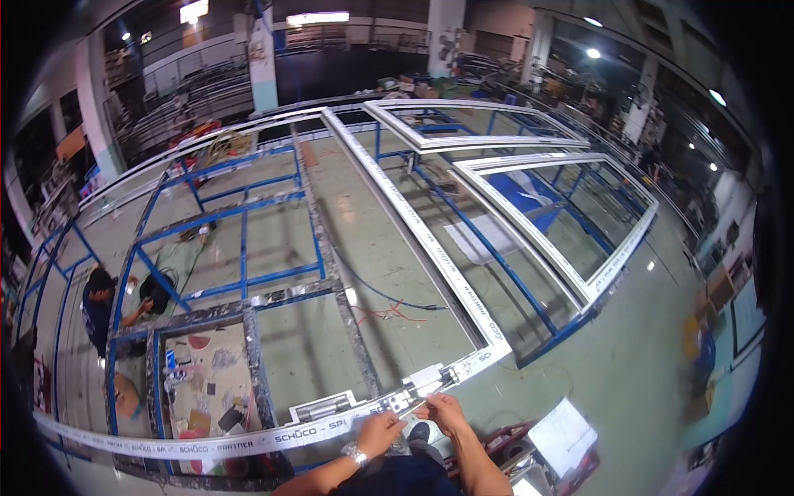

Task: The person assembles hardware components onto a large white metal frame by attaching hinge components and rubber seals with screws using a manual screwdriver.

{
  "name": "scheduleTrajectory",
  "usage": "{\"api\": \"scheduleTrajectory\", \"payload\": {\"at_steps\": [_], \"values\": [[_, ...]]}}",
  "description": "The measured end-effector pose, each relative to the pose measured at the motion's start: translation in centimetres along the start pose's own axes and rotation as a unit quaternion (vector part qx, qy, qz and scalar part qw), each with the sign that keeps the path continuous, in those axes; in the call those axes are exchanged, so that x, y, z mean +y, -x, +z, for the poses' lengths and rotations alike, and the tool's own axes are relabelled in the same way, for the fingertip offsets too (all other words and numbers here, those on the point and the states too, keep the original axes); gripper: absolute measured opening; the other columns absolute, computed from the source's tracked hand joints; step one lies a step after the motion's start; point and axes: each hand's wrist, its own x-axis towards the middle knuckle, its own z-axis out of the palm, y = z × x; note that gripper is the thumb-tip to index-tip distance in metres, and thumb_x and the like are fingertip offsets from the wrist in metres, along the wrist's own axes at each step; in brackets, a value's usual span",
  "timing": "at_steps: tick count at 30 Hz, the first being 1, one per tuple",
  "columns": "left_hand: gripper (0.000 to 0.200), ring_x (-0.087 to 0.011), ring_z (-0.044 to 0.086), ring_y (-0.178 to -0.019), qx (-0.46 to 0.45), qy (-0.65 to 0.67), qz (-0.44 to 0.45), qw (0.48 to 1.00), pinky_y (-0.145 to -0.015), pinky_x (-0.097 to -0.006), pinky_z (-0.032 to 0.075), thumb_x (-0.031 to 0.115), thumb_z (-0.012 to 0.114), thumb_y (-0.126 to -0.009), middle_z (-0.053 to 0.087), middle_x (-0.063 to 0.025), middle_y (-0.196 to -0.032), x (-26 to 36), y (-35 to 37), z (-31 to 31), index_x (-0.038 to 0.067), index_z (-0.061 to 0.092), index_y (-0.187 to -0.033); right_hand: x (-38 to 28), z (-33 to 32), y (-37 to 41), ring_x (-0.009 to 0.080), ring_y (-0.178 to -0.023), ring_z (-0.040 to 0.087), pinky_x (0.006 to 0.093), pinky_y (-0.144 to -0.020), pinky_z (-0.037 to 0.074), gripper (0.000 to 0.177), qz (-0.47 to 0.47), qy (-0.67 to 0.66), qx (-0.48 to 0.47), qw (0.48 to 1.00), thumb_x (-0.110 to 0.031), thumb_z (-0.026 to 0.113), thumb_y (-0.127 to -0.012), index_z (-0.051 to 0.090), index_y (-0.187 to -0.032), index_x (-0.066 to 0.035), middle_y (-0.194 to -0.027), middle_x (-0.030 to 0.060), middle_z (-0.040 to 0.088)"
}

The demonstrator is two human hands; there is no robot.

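My left hand (379, 432), with a metal-banded watch (355, 453) on its wrist, is closed at the near edge of a long white window frame (430, 248). Its fingertips touch or nearly touch a silvery metal hinge-like fitting (400, 403) on the profile. Just to the right, my right hand (447, 413) is closed in a pinch beside the same fitting. Whatever lies between the fingers of either hand is too small to make out. A white block-like part (426, 379) sits on the profile above my hands. Left of them rests a second metal fitting (322, 408) by a white piece.
Blue steel trestles (248, 289) carry the frame. More white frames (571, 223) lie to the right. At the left, a person (99, 310) works low beside the trestles. A box of things with a paper sheet (564, 438) stands right of my feet. Red wires (393, 312) lie on the floor.
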Motion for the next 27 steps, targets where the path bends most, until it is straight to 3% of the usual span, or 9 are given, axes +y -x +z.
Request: {"api": "scheduleTrajectory", "payload": {"at_steps": [4, 6, 8, 12, 16, 18, 21, 24, 27], "values": [[0.038, -0.0189, 0.070, -0.069, 0.053, -0.273, 0.133, 0.951, -0.058, -0.0355, 0.053, 0.042, 0.071, -0.089, 0.071, -0.0092, -0.078, 1.7, 1.0, -1.3, 0.004, 0.065, -0.084, 0.1, -0.4, -0.3, 0.0286, -0.082, 0.072, 0.0379, -0.075, 0.059, 0.015, 0.015, 0.008, 0.022, 1.000, -0.010, 0.058, -0.097, 0.061, -0.097, 0.005, -0.091, 0.0201, 0.070], [0.047, -0.0190, 0.068, -0.068, -0.067, 0.033, -0.162, 0.984, -0.057, -0.0361, 0.053, 0.051, 0.066, -0.090, 0.067, -0.0079, -0.075, 1.0, 0.3, -1.3, 0.004, 0.065, -0.086, 0.5, -0.7, -0.9, 0.0288, -0.083, 0.072, 0.0382, -0.076, 0.058, 0.016, 0.011, -0.011, 0.008, 1.000, -0.011, 0.059, -0.097, 0.062, -0.097, 0.004, -0.092, 0.0202, 0.070], [0.058, -0.0181, 0.064, -0.065, -0.184, 0.328, -0.395, 0.838, -0.059, -0.0352, 0.054, 0.060, 0.056, -0.094, 0.062, -0.0067, -0.074, 1.5, -0.1, -2.0, 0.002, 0.064, -0.092, 0.8, -0.9, -0.8, 0.0288, -0.084, 0.072, 0.0387, -0.077, 0.058, 0.017, 0.002, -0.025, -0.003, 1.000, -0.013, 0.059, -0.097, 0.062, -0.097, 0.004, -0.093, 0.0199, 0.070], [0.043, -0.0160, 0.062, -0.070, -0.183, 0.543, -0.382, 0.725, -0.065, -0.0309, 0.053, 0.043, 0.061, -0.097, 0.065, -0.0075, -0.082, -2.5, -0.6, 0.2, 0.000, 0.063, -0.097, 1.1, -1.4, -1.4, 0.0264, -0.083, 0.073, 0.0355, -0.074, 0.059, 0.022, -0.006, -0.039, -0.043, 0.998, -0.018, 0.057, -0.099, 0.063, -0.099, 0.004, -0.093, 0.0175, 0.071], [0.028, -0.0172, 0.063, -0.070, -0.082, 0.446, -0.274, 0.848, -0.065, -0.0324, 0.054, 0.030, 0.069, -0.094, 0.065, -0.0052, -0.081, -2.1, -0.9, 0.2, 0.003, 0.063, -0.096, 0.9, -1.0, -1.0, 0.0258, -0.081, 0.072, 0.0369, -0.076, 0.059, 0.022, -0.001, -0.043, -0.025, 0.999, -0.016, 0.057, -0.099, 0.063, -0.101, 0.004, -0.094, 0.0173, 0.071], [0.021, -0.0228, 0.065, -0.070, 0.045, 0.051, -0.025, 0.997, -0.063, -0.0375, 0.054, 0.026, 0.067, -0.093, 0.065, -0.0078, -0.078, -0.2, -0.9, 0.2, 0.005, 0.064, -0.091, 1.4, -0.9, -1.4, 0.0247, -0.085, 0.070, 0.0388, -0.079, 0.058, 0.022, -0.008, -0.006, 0.019, 1.000, -0.014, 0.056, -0.098, 0.063, -0.106, 0.006, -0.096, 0.0172, 0.071], [0.021, -0.0337, 0.063, -0.069, 0.077, -0.299, 0.261, 0.915, -0.064, -0.0428, 0.050, 0.025, 0.068, -0.089, 0.065, -0.0146, -0.076, 0.3, -0.1, -0.4, 0.004, 0.065, -0.088, 0.4, -0.2, -1.0, 0.0242, -0.091, 0.068, 0.0369, -0.085, 0.055, 0.027, 0.009, -0.009, 0.022, 1.000, -0.012, 0.052, -0.098, 0.065, -0.106, 0.010, -0.099, 0.0173, 0.070], [0.032, -0.0226, 0.067, -0.070, 0.002, 0.013, -0.061, 0.998, -0.062, -0.0332, 0.053, 0.035, 0.064, -0.094, 0.068, -0.0111, -0.081, 2.9, 0.2, -1.3, 0.004, 0.065, -0.088, 0.9, -0.5, -0.8, 0.0227, -0.090, 0.068, 0.0331, -0.081, 0.055, 0.026, -0.026, -0.079, -0.032, 0.996, -0.017, 0.053, -0.099, 0.064, -0.105, 0.005, -0.096, 0.0138, 0.070], [0.041, -0.0173, 0.067, -0.069, -0.150, 0.391, -0.314, 0.852, -0.061, -0.0299, 0.053, 0.041, 0.060, -0.098, 0.067, -0.0086, -0.079, 1.9, -0.5, -1.7, 0.002, 0.064, -0.090, 0.9, -1.0, -1.0, 0.0234, -0.091, 0.069, 0.0324, -0.080, 0.056, 0.025, -0.017, -0.085, -0.061, 0.994, -0.023, 0.058, -0.100, 0.063, -0.106, 0.001, -0.098, 0.0143, 0.070]]}}
